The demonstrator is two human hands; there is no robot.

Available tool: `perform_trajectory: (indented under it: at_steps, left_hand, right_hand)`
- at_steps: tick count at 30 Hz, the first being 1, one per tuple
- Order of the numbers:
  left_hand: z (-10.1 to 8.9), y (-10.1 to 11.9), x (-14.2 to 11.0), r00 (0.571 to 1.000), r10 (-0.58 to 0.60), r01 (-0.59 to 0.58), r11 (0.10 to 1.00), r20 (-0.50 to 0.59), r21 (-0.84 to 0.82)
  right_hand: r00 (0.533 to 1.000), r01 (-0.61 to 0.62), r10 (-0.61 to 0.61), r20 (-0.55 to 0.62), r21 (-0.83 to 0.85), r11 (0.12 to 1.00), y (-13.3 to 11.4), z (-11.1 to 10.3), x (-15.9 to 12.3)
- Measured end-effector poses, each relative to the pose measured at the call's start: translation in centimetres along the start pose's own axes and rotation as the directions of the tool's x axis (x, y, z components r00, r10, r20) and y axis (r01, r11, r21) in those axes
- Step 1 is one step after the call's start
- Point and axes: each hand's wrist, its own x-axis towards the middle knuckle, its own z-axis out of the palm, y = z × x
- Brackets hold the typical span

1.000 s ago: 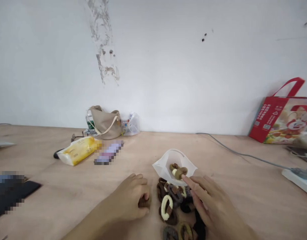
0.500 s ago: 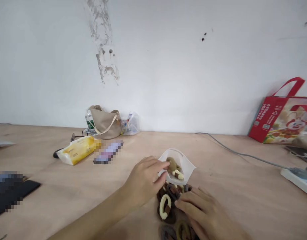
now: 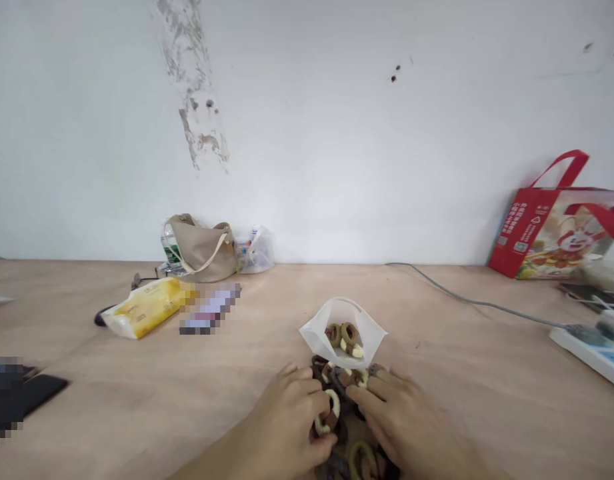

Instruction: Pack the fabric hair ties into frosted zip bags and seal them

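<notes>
Grip of the left hand [image 3: 287, 421] is narrow, against the cream ring [image 3: 335, 404], hold unclear; the ring slants away toward the pouch [image 3: 317, 333]. Right hand [image 3: 405, 413], fingers bent, hold unclear, lies farther right.

Head view looks forward and down; hands near, wall beyond.

And here the left hand [image 3: 294, 412] and the right hand [image 3: 399, 407] are both showing bare, slim fingers [image 3: 314, 402] tapering from broader backs, the left forearm [image 3: 219, 457] also appearing uncovered, the nails looking too blurred to read.
</notes>
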Motion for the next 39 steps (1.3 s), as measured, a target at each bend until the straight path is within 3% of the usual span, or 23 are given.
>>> perform_trajectory:
  at_steps: [4,8,11,15,16,18,19,22,24,27,29,32,33,35,36,37,39]
  left_hand:
    - [-0.6,0.5,0.1,0.982,0.067,-0.069,0.998,-0.179,-0.001]
    - [-2.6,1.2,1.9,0.848,0.165,-0.165,0.985,-0.503,0.046]
    - [-3.5,1.4,3.3,0.804,0.147,-0.136,0.989,-0.576,0.063]
    - [-1.4,0.9,2.7,0.849,0.191,-0.213,0.977,-0.492,0.012]
    - [-0.4,0.7,2.2,0.879,0.236,-0.256,0.967,-0.415,0.006]
    - [1.8,0.1,1.0,0.887,0.423,-0.417,0.906,-0.184,0.072]
    - [2.7,-0.2,0.4,0.888,0.436,-0.428,0.900,-0.145,0.088]
    - [4.4,-0.6,-0.7,0.898,0.432,-0.415,0.896,-0.088,0.158]
    - [4.9,-0.7,-0.9,0.887,0.457,-0.434,0.875,-0.069,0.215]
    - [5.5,-0.8,-0.9,0.878,0.469,-0.440,0.869,-0.095,0.227]
    - [5.8,-0.7,-0.8,0.862,0.480,-0.447,0.871,-0.162,0.204]
    - [4.6,-0.3,-0.5,0.830,0.481,-0.461,0.877,-0.283,0.137]
    - [3.7,-0.1,-0.2,0.841,0.451,-0.447,0.890,-0.297,0.088]
    - [1.4,0.6,0.6,0.814,0.402,-0.431,0.902,-0.420,0.028]
    - [0.1,0.9,1.2,0.820,0.289,-0.324,0.946,-0.494,0.017]
    - [-1.0,1.3,1.9,0.845,0.201,-0.222,0.975,-0.495,0.017]
    - [-2.8,1.7,3.2,0.848,0.071,-0.068,0.997,-0.525,0.024]
  right_hand:
    - [1.000,0.004,-0.003,0.026,-0.003,1.000,0.3,0.4,0.1]
    - [1.000,0.000,0.000,0.023,-0.007,1.000,0.2,0.6,0.1]
    - [0.999,-0.028,0.028,0.031,-0.019,0.999,-0.1,0.4,0.1]
    - [0.995,-0.076,0.076,0.063,0.001,0.997,-0.4,-0.2,0.3]
    - [0.996,-0.076,0.075,0.053,0.017,0.997,-0.5,-0.4,0.3]
    - [0.999,-0.041,0.041,-0.004,0.046,0.998,-0.7,-0.9,0.3]
    - [0.999,-0.001,0.004,-0.054,0.060,0.998,-0.7,-1.2,0.4]
    - [0.955,0.117,-0.090,-0.283,0.080,0.990,-0.8,-2.0,0.4]
    - [0.915,0.100,-0.072,-0.398,0.051,0.994,-0.5,-2.5,0.4]
    - [0.909,-0.019,0.026,-0.415,0.021,1.000,0.4,-2.7,0.3]
    - [0.919,-0.032,0.041,-0.392,0.029,0.999,0.9,-2.8,0.1]
    - [0.925,0.012,0.008,-0.380,0.050,0.999,1.2,-3.0,-0.2]
    - [0.925,0.016,0.010,-0.379,0.066,0.998,1.1,-3.1,-0.2]
    - [0.930,0.016,0.020,-0.367,0.096,0.995,1.0,-3.3,-0.4]
    - [0.934,0.020,0.019,-0.357,0.105,0.994,0.9,-3.4,-0.4]
    - [0.938,0.026,0.014,-0.346,0.111,0.994,0.9,-3.5,-0.5]
    - [0.945,0.040,0.003,-0.328,0.123,0.992,0.8,-3.7,-0.5]
